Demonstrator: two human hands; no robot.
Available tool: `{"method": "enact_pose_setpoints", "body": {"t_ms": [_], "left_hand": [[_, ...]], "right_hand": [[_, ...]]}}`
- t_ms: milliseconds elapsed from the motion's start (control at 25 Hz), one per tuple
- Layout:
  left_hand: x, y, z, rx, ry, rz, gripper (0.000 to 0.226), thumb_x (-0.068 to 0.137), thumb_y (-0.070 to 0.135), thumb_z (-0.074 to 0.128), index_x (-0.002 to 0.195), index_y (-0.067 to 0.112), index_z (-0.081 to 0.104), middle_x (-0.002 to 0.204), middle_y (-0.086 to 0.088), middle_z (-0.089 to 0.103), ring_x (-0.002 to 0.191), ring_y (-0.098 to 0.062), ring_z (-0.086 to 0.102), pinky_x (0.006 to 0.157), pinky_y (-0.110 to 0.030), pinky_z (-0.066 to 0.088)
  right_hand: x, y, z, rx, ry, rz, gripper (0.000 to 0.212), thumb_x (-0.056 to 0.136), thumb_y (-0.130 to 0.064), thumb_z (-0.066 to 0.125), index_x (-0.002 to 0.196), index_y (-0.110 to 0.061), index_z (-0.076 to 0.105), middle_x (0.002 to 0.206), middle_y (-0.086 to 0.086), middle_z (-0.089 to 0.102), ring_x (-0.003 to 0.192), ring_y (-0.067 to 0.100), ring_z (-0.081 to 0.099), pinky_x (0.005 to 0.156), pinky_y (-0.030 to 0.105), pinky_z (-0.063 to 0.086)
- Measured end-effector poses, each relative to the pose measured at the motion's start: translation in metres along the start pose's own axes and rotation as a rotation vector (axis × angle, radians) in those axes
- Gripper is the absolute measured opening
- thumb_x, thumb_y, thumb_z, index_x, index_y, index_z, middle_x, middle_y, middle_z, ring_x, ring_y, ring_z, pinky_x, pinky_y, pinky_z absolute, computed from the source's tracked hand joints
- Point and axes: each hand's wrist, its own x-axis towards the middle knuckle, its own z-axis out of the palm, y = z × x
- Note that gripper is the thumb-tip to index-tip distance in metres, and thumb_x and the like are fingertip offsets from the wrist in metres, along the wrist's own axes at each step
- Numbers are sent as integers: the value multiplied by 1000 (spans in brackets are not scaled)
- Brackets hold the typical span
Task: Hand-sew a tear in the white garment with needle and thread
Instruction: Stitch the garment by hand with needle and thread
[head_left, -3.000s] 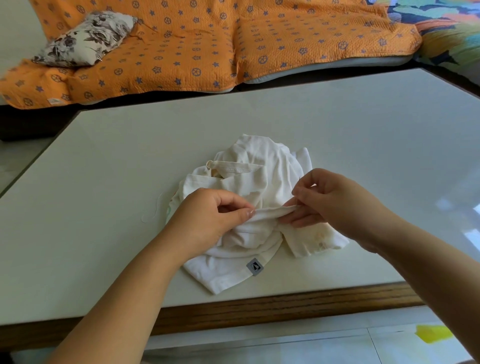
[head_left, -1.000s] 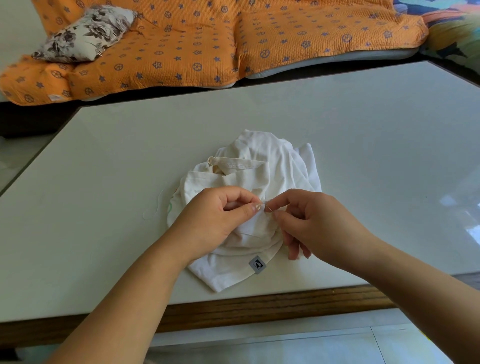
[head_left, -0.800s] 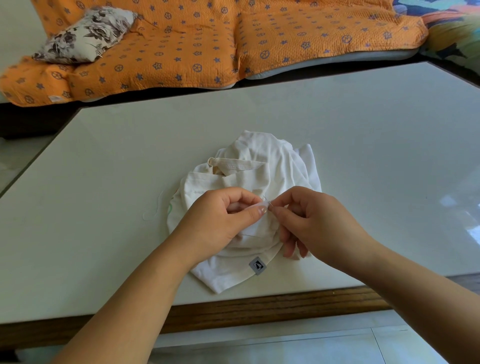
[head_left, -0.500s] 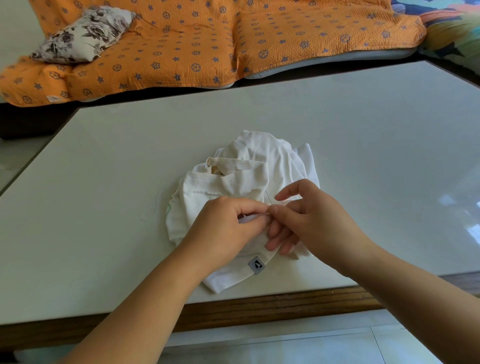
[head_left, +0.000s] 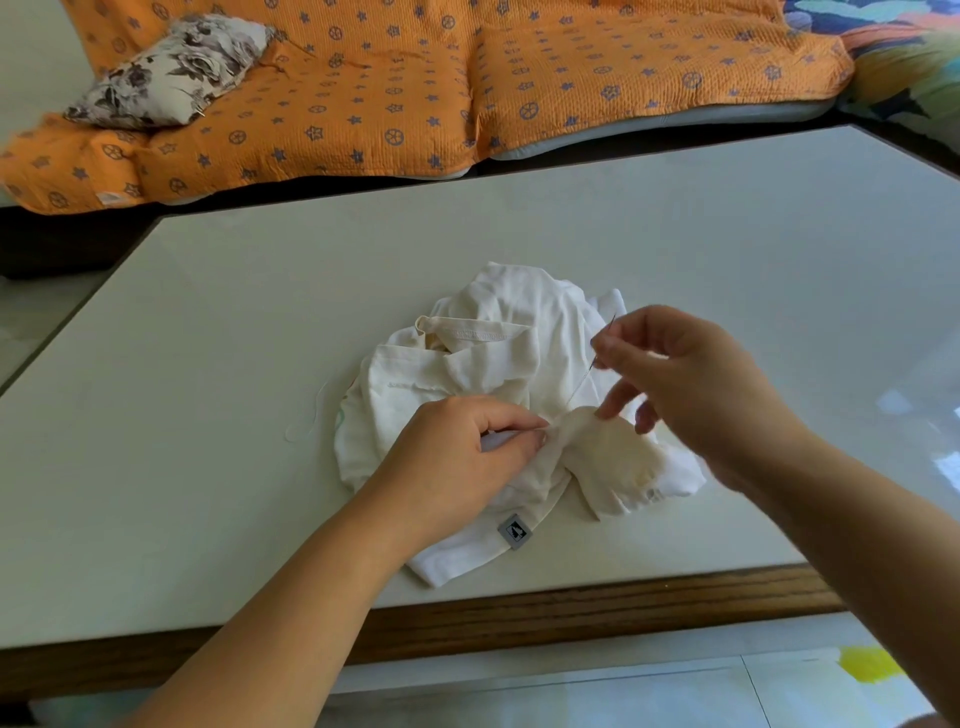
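Pale table (head_left: 218, 364) logged as work surface, wooden lip at the near edge; orange patterned cover (head_left: 415, 83) and floral cushion (head_left: 171, 67) behind. Found white garment (head_left: 519, 322) bunched mid-table toward the near edge, grey label (head_left: 514, 531) face up at its hem. Noted a pale loose strand (head_left: 311, 421) on the table just left of the cloth.

Found left hand (head_left: 457, 457) resting on the garment, thumb and forefinger pinching a small raised fold. Found right hand (head_left: 691, 374) raised above and right of that fold, thumb and forefinger clamped on needle (head_left: 612, 322), remaining fingers loosely spread.

Read needle axis as steep, upper end tipped away and rightward. Traced thread (head_left: 574, 396) slanting from the needle down-left to the pinched fold, apparently taut.

Judged step: drawing a stitch through. Placed the fold down and left of the needle hand, directly at the left fingertips, so nearer the left hand. Expect the next pass to need the needle brought back along the thread line. Could not resolve the tear itself. Flagged risks: pricking the left forefinger, puckering the cloth.
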Motion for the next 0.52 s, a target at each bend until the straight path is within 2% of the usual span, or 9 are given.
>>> {"method": "enact_pose_setpoints", "body": {"t_ms": [120,240,360,520], "left_hand": [[1,-2,0,-9,-1,-2,12,89,32,69,98,38,75,96,25,72,95,15,61,82,-2,44],[2,-1,0,-27,-10,-2,13,89,29,70,97,37,75,97,24,73,96,14,62,84,-3,45],[1,0,-2,-39,-23,-12,13,89,29,70,94,40,75,96,25,73,96,14,63,84,-3,45],[1,0,-2,-28,-36,-28,10,88,31,70,92,39,75,95,27,72,95,14,63,83,-3,45]], "right_hand": [[7,-7,-13,408,-93,57,13,102,-11,49,92,-5,55,97,15,74,63,24,71,49,25,53],[12,-9,-21,693,-93,20,12,103,-5,42,95,-5,52,93,24,73,87,37,74,73,37,63],[17,-9,-27,703,4,-99,15,104,-7,41,93,-6,51,95,21,73,99,36,72,91,44,57],[22,-6,-31,579,124,-224,17,105,-11,42,92,-10,52,101,16,75,104,28,71,99,43,53]]}}
